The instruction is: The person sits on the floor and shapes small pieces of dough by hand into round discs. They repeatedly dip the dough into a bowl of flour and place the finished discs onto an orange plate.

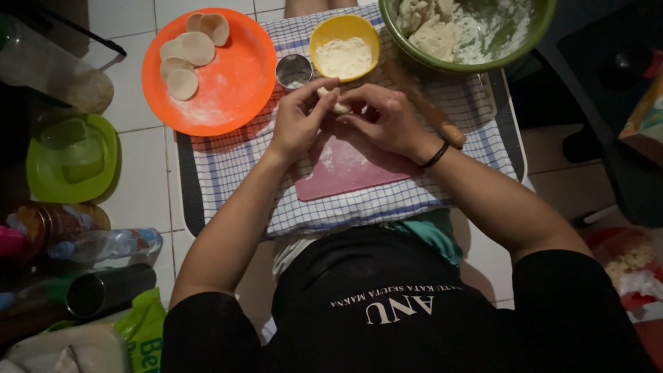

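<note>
A blue-and-white checked cloth (359,207) covers the work surface, with a pink cutting board (345,169) lying on it in front of the person. At the far right stands a green mixing bowl (532,31) holding floury dough, and at the far left an orange plate (228,83) carries several flat dough rounds (186,62) along its far-left side. Between them sits a small yellow bowl (344,47) of white filling, with a round metal cutter (293,70) just beside it. A wooden rolling pin (428,110) lies by the right wrist. Above the board's far edge, the left hand (297,121) and right hand (387,117) meet, fingertips pinched together on a small piece of dough (337,105).
</note>
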